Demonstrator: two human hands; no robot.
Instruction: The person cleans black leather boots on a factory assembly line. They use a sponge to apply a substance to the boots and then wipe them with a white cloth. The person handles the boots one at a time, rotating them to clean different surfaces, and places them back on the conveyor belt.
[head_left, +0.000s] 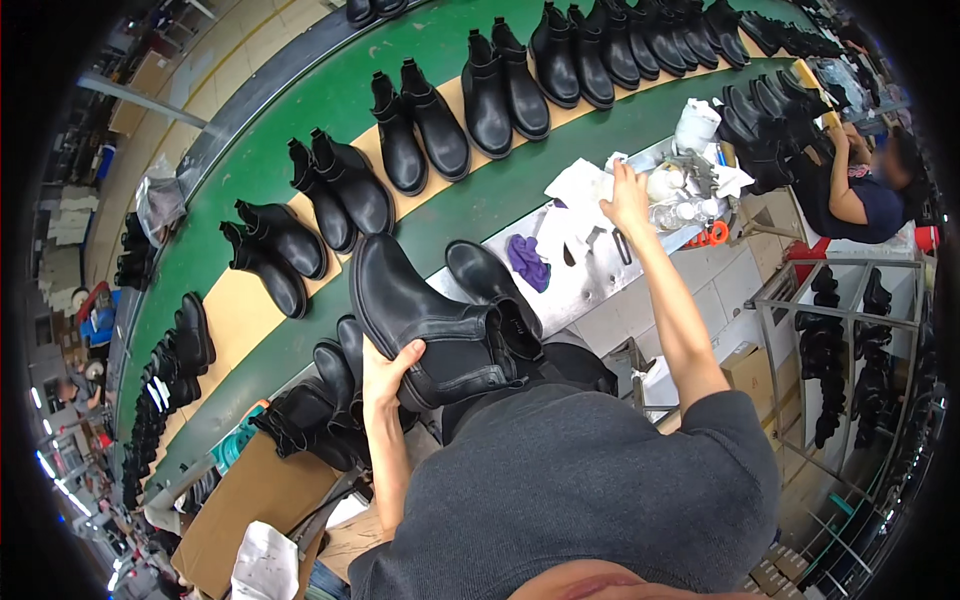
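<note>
My left hand (385, 375) is closed around a black ankle boot (405, 310) with an elastic side panel, holding it tilted before my chest. Another black boot (478, 272) lies just beyond it, partly hidden. Over a metal work tray (600, 290), my right hand (627, 198) reaches forward with its fingers on a crumpled white cloth (582, 188), which it seems to grip. A purple cloth (528, 262) lies on the tray left of the white one. Clear plastic bottles (682, 214) and an orange tape roll (712, 234) sit to the right of that hand.
Pairs of black boots (425, 125) stand in a row along a tan strip (240, 320) on the curved green conveyor (270, 120). More boots are heaped at my left above a cardboard box (250, 500). At right are a metal shoe rack (850, 320) and a co-worker (860, 190).
</note>
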